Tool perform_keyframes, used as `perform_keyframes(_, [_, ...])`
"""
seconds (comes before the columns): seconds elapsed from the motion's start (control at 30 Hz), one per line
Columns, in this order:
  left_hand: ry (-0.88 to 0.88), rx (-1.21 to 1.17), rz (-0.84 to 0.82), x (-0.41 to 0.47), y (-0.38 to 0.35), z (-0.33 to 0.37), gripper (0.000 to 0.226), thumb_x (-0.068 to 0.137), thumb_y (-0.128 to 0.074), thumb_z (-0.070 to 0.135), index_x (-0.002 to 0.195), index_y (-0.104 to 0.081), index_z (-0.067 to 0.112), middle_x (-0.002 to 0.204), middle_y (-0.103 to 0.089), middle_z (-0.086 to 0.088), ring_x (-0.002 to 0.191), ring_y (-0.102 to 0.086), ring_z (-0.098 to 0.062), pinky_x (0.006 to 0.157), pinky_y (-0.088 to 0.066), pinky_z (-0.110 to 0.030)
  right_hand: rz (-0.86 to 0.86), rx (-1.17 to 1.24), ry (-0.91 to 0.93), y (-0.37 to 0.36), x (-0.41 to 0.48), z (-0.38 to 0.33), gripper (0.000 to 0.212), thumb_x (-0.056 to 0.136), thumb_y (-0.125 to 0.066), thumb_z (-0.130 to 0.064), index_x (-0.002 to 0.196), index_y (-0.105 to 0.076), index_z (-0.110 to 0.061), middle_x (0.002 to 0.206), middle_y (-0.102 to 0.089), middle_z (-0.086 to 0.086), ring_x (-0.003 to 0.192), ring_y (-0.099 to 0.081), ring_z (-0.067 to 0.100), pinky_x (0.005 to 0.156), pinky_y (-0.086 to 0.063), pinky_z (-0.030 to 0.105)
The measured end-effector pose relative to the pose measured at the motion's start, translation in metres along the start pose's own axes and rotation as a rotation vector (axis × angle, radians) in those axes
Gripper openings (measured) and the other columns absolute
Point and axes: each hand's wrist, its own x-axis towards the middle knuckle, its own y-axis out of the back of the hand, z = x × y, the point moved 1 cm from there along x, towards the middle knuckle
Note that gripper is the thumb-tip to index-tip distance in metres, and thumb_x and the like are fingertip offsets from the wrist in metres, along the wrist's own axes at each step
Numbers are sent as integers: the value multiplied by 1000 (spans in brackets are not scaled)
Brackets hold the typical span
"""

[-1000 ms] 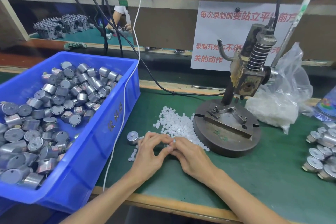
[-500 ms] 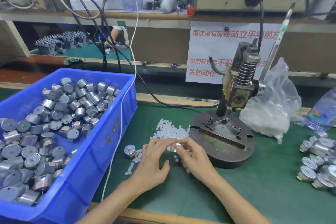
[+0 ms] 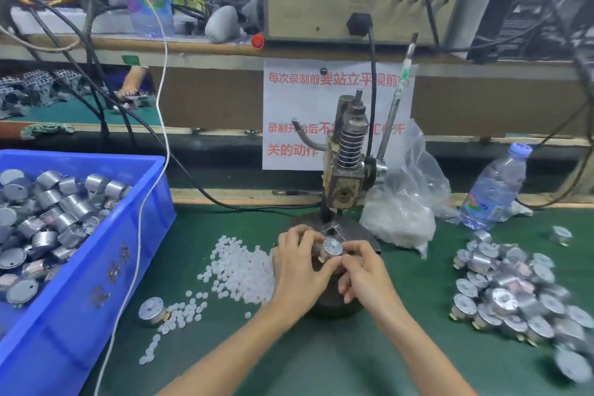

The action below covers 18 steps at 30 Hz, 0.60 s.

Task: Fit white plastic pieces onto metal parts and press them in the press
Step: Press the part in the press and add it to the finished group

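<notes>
My left hand (image 3: pixel 299 267) curls round the small silver cylindrical metal part (image 3: pixel 332 247), steadying it face-up over the round dark press base (image 3: pixel 336 305). My right hand (image 3: pixel 363 270) pinches its near rim, probably seating a white piece I can't make out.

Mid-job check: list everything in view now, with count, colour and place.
mat: one, green, work surface.
bin: one, blue, left on mat.
metal parts in bin: many, silver, fill it.
lone metal part: one, silver, mat beside bin.
white plastic pieces: many, white, mat left of hands.
press: one, dark, centre behind hands.
plastic bag: one, clear, right of press.
water bottle: one, clear, far right.
metal parts pile: many, silver, right on mat.
notice: one, white, behind press.
held metal part: one, silver, over press base.
left hand: one, grips held metal part.
right hand: one, pinches held metal part.
</notes>
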Motion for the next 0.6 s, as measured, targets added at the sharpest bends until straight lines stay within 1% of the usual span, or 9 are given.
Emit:
perform_keyframes(0.1, [68,76,56,9,-18,2,36,76,-62,53,102,-57,29,123,-42,10,117,-31,-12,91,-25,-29,-8,7,6,9,1,2,23,93,-43,-1,97,-51,-22,68,-63,7,42,-52,12,35,-38,22])
perform_keyframes(0.17, [96,75,82,18,-20,2,36,75,-65,52,101,-55,29,117,-44,11,114,-33,-13,86,-21,-27,5,-28,27,14,3,3,27,89,-45,1,99,-51,-23,71,-67,4,43,-53,13,36,-38,22])
perform_keyframes(0.27, [77,60,52,29,-18,-1,40,70,-70,50,103,-55,33,104,-45,21,107,-35,-8,78,-15,-23,113,-81,103,26,10,-9,28,86,-47,4,104,-54,-16,66,-67,-1,44,-53,9,39,-40,23])
perform_keyframes(0.33, [62,57,1,33,-17,-2,40,71,-70,50,105,-58,34,102,-49,24,106,-37,-5,78,-13,-22,251,-53,206,43,20,-33,25,88,-50,1,105,-58,-14,71,-66,-5,51,-54,4,50,-44,24])
perform_keyframes(0.4, [73,39,-24,33,-19,-2,37,73,-69,50,104,-58,34,101,-51,23,105,-40,-4,78,-13,-23,422,-9,360,63,33,-71,23,90,-50,-3,106,-58,-18,94,-65,-8,75,-58,2,72,-50,27])
perform_keyframes(0.47, [74,16,-17,32,-20,-3,35,74,-68,50,102,-55,35,99,-47,24,101,-39,-2,79,-14,-22,568,22,481,83,54,-120,33,91,-50,-7,123,-53,-15,118,-59,-3,98,-56,7,88,-47,25])
perform_keyframes(0.5, [69,6,-12,31,-20,-4,33,75,-68,49,101,-53,35,98,-46,24,100,-38,0,79,-14,-22,559,47,491,90,67,-146,41,92,-50,-11,132,-47,-13,124,-56,1,98,-57,9,85,-47,23])
perform_keyframes(0.53, [65,-4,-6,30,-20,-4,32,75,-68,49,100,-52,36,98,-46,24,99,-37,1,80,-14,-22,488,67,465,94,80,-172,46,92,-50,-15,138,-41,-11,124,-56,3,88,-59,9,74,-49,21])
perform_keyframes(0.6, [66,-24,-4,29,-20,-4,31,76,-68,47,98,-49,39,97,-45,25,99,-37,2,81,-14,-22,296,24,411,91,97,-209,40,94,-48,-18,133,-44,-8,106,-61,6,58,-58,6,50,-44,18])
